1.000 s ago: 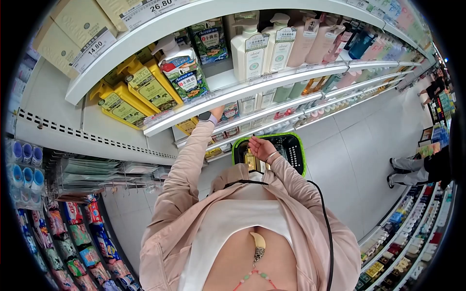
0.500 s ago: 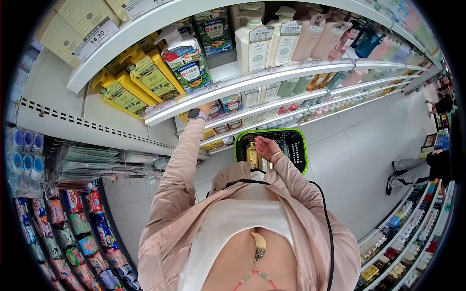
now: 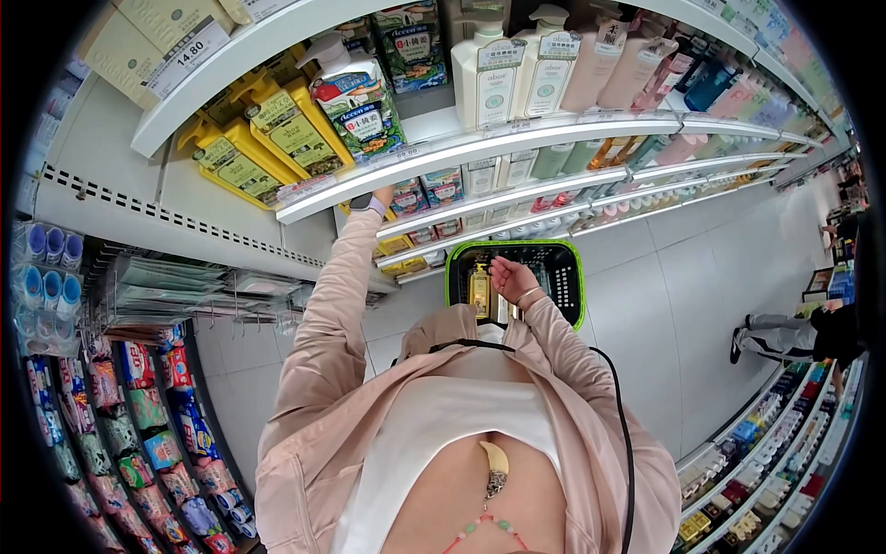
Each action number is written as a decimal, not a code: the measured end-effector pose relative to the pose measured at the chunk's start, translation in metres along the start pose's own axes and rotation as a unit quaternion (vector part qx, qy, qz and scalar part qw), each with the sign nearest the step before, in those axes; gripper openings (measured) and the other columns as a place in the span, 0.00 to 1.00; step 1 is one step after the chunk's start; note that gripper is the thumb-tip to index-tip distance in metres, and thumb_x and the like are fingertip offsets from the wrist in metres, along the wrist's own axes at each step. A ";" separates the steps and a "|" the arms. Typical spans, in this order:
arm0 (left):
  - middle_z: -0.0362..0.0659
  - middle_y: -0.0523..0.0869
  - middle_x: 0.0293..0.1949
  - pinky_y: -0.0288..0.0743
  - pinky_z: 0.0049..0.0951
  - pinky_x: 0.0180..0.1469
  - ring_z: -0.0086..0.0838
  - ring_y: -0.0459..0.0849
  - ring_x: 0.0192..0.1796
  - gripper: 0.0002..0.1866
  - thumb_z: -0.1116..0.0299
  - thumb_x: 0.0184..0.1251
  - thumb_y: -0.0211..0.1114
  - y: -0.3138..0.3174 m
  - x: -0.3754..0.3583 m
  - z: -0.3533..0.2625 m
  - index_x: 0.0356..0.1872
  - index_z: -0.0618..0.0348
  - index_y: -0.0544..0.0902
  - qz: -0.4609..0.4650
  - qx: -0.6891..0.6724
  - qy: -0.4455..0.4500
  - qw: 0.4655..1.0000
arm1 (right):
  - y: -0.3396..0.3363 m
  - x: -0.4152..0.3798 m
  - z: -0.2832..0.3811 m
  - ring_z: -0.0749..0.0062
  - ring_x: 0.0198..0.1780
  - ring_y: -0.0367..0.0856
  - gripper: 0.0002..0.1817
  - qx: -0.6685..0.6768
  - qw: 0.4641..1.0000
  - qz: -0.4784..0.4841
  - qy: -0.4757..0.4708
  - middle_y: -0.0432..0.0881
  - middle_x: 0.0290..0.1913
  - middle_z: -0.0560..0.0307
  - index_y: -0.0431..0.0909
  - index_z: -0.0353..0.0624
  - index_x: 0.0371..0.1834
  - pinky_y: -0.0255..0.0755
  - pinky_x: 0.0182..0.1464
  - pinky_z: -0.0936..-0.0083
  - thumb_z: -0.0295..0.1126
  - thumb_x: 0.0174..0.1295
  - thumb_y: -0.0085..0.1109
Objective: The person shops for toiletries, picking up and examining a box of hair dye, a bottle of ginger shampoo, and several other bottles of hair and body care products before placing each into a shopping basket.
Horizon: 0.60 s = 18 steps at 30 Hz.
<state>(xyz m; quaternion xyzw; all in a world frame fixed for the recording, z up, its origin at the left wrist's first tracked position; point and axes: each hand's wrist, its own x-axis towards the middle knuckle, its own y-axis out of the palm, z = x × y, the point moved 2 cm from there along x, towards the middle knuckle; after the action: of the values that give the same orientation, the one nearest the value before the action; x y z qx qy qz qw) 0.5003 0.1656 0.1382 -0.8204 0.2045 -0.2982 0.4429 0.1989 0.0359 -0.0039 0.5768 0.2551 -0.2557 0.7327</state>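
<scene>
My left hand (image 3: 380,196) reaches in under the edge of a shelf, next to small patterned boxes or bottles (image 3: 408,197) on the tier below. The shelf lip hides its fingers, and a smartwatch (image 3: 362,202) on the wrist shows only in part. Over a black shopping basket with a green rim (image 3: 580,277) hovers my right hand (image 3: 513,280), palm up, its fingers loosely curved and nothing visible in them. Beside it, a yellow pump bottle (image 3: 479,289) stands in the basket.
Yellow pump bottles (image 3: 291,129), a patterned Accen bottle (image 3: 358,106) and white pump bottles (image 3: 486,83) line the upper shelf. Hanging packets (image 3: 166,300) and a rack of bagged goods (image 3: 148,434) are at left. Another person (image 3: 784,340) stands at right.
My left hand has gone farther under the shelf, so the watch is now partly covered. The fingers of my right hand have loosened from a tighter curl.
</scene>
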 end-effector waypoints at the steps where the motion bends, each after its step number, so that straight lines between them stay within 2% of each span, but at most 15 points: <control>1: 0.50 0.71 0.51 0.59 0.33 0.55 0.43 0.66 0.53 0.17 0.60 0.62 0.45 0.007 0.000 0.008 0.47 0.57 0.71 0.000 0.000 0.000 1.000 | 0.000 -0.001 0.000 0.73 0.38 0.75 0.10 0.000 1.000 0.000 0.000 0.77 0.36 0.63 0.71 0.46 0.41 0.67 0.42 0.77 0.30 0.58 0.45; 4: 0.50 0.70 0.51 0.60 0.35 0.55 0.41 0.67 0.54 0.20 0.55 0.63 0.42 0.026 0.001 0.027 0.47 0.58 0.70 -0.054 0.027 0.055 0.997 | 0.001 -0.003 0.000 0.74 0.39 0.75 0.09 -0.007 1.000 -0.004 0.001 0.77 0.36 0.63 0.71 0.46 0.41 0.67 0.42 0.77 0.31 0.58 0.44; 6: 0.50 0.69 0.52 0.59 0.35 0.56 0.41 0.66 0.55 0.20 0.55 0.62 0.43 0.027 0.003 0.028 0.48 0.57 0.70 -0.068 -0.081 0.039 0.994 | 0.001 -0.004 0.000 0.74 0.39 0.75 0.09 -0.012 1.000 -0.008 0.002 0.77 0.36 0.63 0.71 0.46 0.40 0.67 0.42 0.77 0.31 0.58 0.44; 16: 0.52 0.72 0.49 0.58 0.38 0.56 0.47 0.67 0.52 0.20 0.55 0.56 0.53 0.025 0.002 0.021 0.45 0.57 0.73 -0.074 0.002 0.041 0.996 | 0.003 -0.003 -0.002 0.73 0.36 0.75 0.08 -0.015 1.000 -0.025 0.008 0.77 0.33 0.62 0.71 0.46 0.40 0.69 0.41 0.77 0.31 0.58 0.45; 18: 0.52 0.72 0.49 0.58 0.38 0.55 0.48 0.67 0.52 0.21 0.54 0.55 0.54 0.024 0.001 0.022 0.46 0.56 0.73 -0.121 -0.010 0.040 0.992 | 0.003 -0.002 -0.002 0.73 0.36 0.75 0.08 -0.014 1.000 -0.023 0.008 0.77 0.33 0.62 0.71 0.46 0.40 0.69 0.41 0.77 0.31 0.58 0.45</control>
<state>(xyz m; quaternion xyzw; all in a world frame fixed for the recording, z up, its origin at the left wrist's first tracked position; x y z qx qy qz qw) 0.5135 0.1658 0.1089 -0.8309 0.1242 -0.3804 0.3865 0.1993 0.0389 -0.0012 0.5626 0.2777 -0.2637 0.7327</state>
